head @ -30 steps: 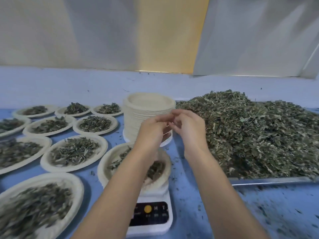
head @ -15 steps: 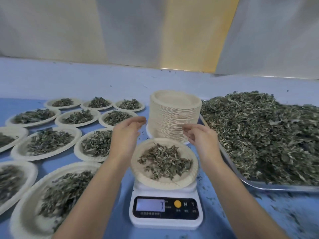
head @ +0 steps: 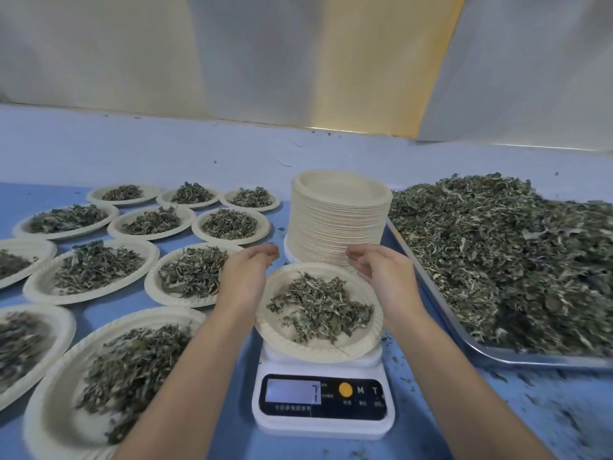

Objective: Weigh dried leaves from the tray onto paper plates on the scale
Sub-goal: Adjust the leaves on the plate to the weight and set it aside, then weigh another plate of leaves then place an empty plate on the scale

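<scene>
Far left, about a dozen filled plates [head: 43, 288] lie in rows on the blue tabletop [head: 497, 410], each with a low mound of grey-green dried leaf. The ones along the left and bottom edges are cut off and smeared by blur, so their contents read only as dark patches.

The left hand [head: 247, 277] sits just beside the far-left rim of the plate [head: 272, 327] on the scale [head: 323, 406]. Its fingers are relaxed, lightly curved and holding nothing. Whether they brush the rim cannot be told, since the hand covers that part of it.

The plate is pale cream with a crimped rim and sits level on the white scale, hiding most of the platform. Its leaves [head: 318, 307] form a loose, thin pile of curled grey-green pieces and thin stems, spread over the middle with bare paper around them. The display [head: 292, 391] is lit but washed out. One digit, perhaps a 7, shows at its right end, and the small labels under it are unreadable.

Behind the plate a tall stack [head: 338, 220] of unused plates stands on the tabletop. The right hand [head: 381, 273] hovers in front of its base, by the plate's far-right rim, fingers slack, apart and empty.

At right the metal tray [head: 530, 361] holds a deep heap [head: 504, 260] of the same leaf. It runs out of view on the right, with crumbs strewn on the tabletop beside it.
</scene>
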Demonstrator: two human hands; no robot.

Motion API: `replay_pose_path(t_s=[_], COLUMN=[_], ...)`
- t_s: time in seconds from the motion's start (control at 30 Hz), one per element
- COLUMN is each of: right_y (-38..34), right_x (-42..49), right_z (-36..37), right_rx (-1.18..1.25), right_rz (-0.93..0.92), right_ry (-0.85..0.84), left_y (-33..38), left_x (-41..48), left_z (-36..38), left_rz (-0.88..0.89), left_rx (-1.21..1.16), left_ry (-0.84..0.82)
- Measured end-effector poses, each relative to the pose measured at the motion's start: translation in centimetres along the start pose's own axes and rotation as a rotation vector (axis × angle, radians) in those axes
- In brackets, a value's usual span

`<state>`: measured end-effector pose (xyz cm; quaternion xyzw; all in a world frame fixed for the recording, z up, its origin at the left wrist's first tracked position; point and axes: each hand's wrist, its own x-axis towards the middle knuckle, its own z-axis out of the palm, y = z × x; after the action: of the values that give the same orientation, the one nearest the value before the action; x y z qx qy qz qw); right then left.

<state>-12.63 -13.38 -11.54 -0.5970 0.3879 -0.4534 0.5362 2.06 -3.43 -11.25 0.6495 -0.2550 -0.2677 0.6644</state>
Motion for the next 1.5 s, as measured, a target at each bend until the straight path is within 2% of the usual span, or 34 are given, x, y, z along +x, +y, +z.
replay_pose_path(t_s=[0.23,0.43,0.6,0.77,0.97,1.13,1.23,1.33,1.5], right_y=[-0.1,-1.5,-2.9,-4.1,-5.4,-5.0,-5.0,-4.7,-4.3], right_x=[-0.2,-0.6,-1.0,-1.3,-1.1,-0.7,-1.1,-1.4,-1.0], right_z=[0.1,0.5,1.8,5.8,11.5,15.6,17.9,20.2,24.8], right_rx=[0.092,0.220,0.228,0.093,-0.022,-0.123,-0.088,0.027,0.109], right_rz=[0.048,0.062,0.036,-0.013,0.025,0.133,0.275,0.376,0.390], right_ry=[0.023,-0.034,-0.088,-0.163,-0.222,-0.347,-0.444,-0.468,-0.436], left_y=[-0.2,0.3,1.6,3.1,4.1,4.4,4.4,4.5,4.6], left_x=[0.1,0.2,0.4,1.5,3.4,5.1,5.6,5.8,6.7], left_z=[0.1,-0.5,-2.4,-6.7,-12.5,-16.1,-17.5,-18.8,-21.7], left_rz=[-0.090,-0.129,-0.225,-0.244,-0.236,-0.169,-0.109,-0.056,-0.069], left_rx=[-0.040,-0.044,0.022,0.006,-0.069,-0.246,-0.317,-0.333,-0.327], left_ry=[0.011,0.023,-0.047,-0.037,0.096,0.387,0.519,0.607,0.636])
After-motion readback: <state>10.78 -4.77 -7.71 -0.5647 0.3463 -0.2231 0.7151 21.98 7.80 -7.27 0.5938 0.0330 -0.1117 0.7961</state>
